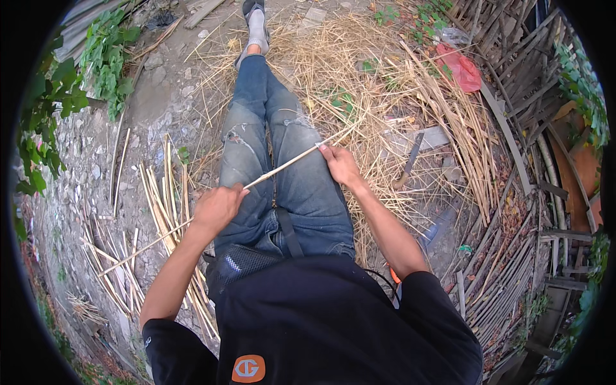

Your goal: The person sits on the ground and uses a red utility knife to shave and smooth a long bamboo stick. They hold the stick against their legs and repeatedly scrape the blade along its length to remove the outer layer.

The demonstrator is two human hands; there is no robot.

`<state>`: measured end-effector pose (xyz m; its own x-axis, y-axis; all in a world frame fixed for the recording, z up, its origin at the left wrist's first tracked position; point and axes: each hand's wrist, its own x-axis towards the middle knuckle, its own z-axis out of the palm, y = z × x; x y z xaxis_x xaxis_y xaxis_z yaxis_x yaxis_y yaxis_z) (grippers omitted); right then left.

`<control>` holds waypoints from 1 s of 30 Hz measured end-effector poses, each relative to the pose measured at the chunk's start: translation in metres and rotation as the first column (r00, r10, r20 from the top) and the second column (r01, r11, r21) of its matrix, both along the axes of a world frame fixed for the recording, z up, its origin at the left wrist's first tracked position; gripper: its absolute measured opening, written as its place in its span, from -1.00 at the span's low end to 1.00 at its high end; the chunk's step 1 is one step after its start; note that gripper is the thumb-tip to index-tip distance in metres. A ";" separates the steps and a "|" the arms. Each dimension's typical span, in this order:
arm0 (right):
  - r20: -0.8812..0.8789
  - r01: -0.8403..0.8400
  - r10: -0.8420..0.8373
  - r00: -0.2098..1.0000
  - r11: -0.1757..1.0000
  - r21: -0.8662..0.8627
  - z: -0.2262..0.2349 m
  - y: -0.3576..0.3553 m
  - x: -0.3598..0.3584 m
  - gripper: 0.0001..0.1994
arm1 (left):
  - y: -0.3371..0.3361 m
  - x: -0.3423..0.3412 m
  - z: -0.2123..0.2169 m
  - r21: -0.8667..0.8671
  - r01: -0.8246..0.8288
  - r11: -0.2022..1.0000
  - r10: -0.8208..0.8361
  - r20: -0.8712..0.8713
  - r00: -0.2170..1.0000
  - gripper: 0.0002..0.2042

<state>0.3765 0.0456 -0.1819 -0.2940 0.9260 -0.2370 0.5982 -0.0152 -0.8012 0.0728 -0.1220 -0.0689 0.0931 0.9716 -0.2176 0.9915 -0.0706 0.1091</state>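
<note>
I sit on the ground with my legs in blue jeans stretched out ahead. A long thin pale bamboo strip [282, 165] runs diagonally across my lap, from lower left to upper right. My left hand [218, 206] is closed around the strip near my left thigh. Over my right thigh, my right hand [340, 165] grips the same strip farther along. The strip's tail [138, 251] sticks out behind my left hand toward the ground.
Several cut bamboo strips [168, 205] lie at my left. A pile of straw-like shavings [385, 96] spreads around my legs. A machete [410, 157] rests on the shavings at right. A red bag [461, 67] and stacked bamboo poles [513, 256] lie at far right.
</note>
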 end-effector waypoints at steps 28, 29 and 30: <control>-0.573 -0.233 -0.139 0.808 0.817 -0.528 0.019 -0.006 0.011 -0.54 | 0.084 0.077 -0.038 -0.033 -0.109 0.993 0.114 0.286 0.951 -0.57; -0.624 -0.166 -0.219 0.750 0.851 -0.498 0.016 -0.008 0.013 -0.54 | 0.084 0.076 -0.040 -0.016 -0.119 0.993 0.119 0.278 0.953 -0.58; -0.673 -0.093 -0.292 0.680 0.875 -0.475 0.012 -0.010 0.013 -0.55 | 0.084 0.076 -0.037 -0.002 -0.127 0.992 0.123 0.268 0.955 -0.58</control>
